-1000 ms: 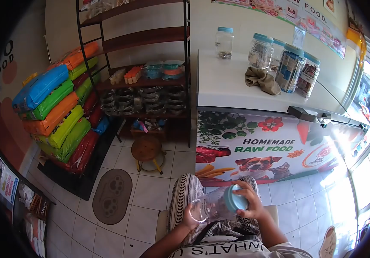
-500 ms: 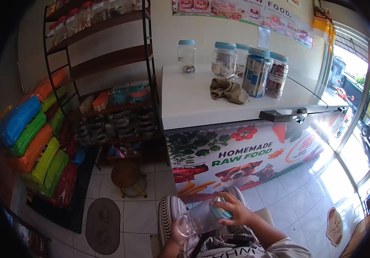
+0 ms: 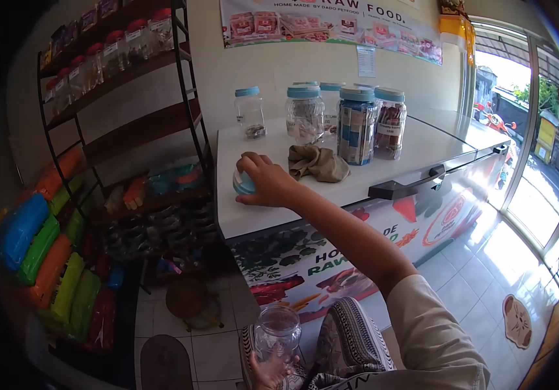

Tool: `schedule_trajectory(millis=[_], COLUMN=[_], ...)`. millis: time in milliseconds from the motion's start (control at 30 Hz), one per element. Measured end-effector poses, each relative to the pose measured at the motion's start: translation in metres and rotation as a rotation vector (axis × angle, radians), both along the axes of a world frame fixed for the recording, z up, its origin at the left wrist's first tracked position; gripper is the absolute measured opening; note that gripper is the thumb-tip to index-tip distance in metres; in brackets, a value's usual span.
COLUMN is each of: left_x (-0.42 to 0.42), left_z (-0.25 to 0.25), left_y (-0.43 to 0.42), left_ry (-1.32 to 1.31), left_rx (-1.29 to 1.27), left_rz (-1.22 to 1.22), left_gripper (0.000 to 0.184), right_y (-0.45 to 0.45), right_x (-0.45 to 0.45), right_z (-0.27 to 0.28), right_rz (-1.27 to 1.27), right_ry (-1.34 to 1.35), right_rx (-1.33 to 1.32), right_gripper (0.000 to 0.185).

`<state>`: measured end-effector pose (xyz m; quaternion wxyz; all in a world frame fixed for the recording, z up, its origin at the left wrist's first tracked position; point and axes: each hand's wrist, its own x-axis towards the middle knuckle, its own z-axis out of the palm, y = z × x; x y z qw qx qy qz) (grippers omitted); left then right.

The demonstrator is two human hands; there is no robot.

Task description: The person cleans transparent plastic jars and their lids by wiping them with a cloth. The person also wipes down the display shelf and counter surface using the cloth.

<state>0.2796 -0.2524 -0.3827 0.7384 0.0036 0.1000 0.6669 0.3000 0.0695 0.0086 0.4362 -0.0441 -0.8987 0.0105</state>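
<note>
White freezer top (image 3: 247, 214) beneath an outstretched right arm, hand (image 3: 263, 184) curled around a blue lid (image 3: 244, 182).

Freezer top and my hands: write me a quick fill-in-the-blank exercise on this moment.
The right hand grips a light-blue ____ at the freezer top. The open jar is in the ____ hand. On the wall banner, the big lettering reads RAW ____.

Missing words: lid; left; FOOD.
</note>
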Motion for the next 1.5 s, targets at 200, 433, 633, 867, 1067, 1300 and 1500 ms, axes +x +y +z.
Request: schedule_trajectory(millis=[200, 433, 633, 867, 1067, 1300, 1500], left_x=[-0.002, -0.002, -0.002, -0.003, -0.013, -0.007, -0.001], left_z=[0.001, -0.002, -0.004, 0.002, -0.02, -0.023, -0.017], left_y=[0.006, 0.027, 0.024, 0.014, 0.014, 0.003, 0.004], left_ry=[0.127, 0.21, 0.321, 0.166, -0.147, -0.067, 0.174], left_rx=[-0.102, -0.153, -0.174, -0.095, 0.095, 0.114, 0.057], left_rz=[0.05, 0.054, 0.018, 0.123, -0.11, -0.06, -0.109], left_gripper=[0.093, 0.097, 0.101, 0.093, 0.09, 0.088, 0.082], right_y=[0.038, 0.086, 0.062, 0.055, 0.052, -0.062, -0.186], right_x=[-0.045, -0.053, -0.008, 0.04, 0.056, 0.144, 0.185], right_z=[-0.013, -0.014, 0.015, -0.023, -0.032, -0.077, -0.234], right_rz=[-0.15, -0.446, -0.487, -0.925, -0.829, -0.225, 0.045], right_ry=[-0.288, -0.229, 0.393, 0.024, 0.101, 0.468, -0.045], right_rx=[-0.124, 0.105, 0.193, -0.278, -0.203, -0.668, -0.694], right_gripper=[0.06, 0.05, 0.029, 0.04, 0.027, 0.018, 0.017])
